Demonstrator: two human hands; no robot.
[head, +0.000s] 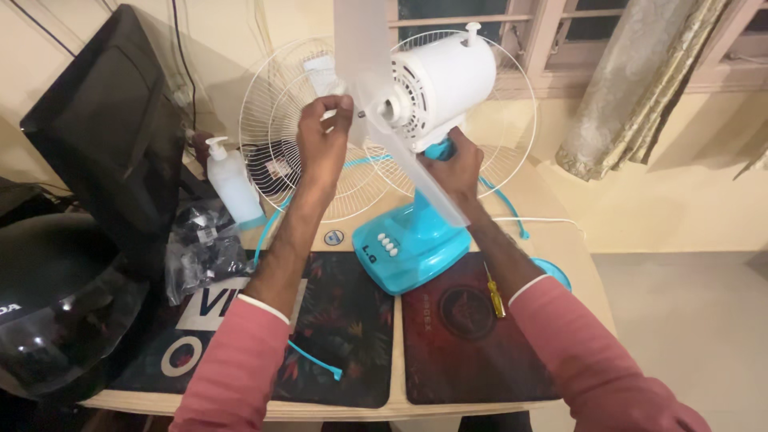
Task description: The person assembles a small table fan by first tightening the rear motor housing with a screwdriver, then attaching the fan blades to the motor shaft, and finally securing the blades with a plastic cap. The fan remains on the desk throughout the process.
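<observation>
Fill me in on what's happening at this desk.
A person in pink sleeves is handling a table fan with a blue base on a desk. The left hand grips the translucent blade near the hub; the right hand holds the neck under the white motor housing. Two wire guards stand behind, and a yellow screwdriver lies beside the base.

A wooden table carries 2 dark mats, a turquoise fan base, a screwdriver and a pump bottle.

White pump bottle, yellow screwdriver, black helmet, dark monitor, patterned curtain
</observation>
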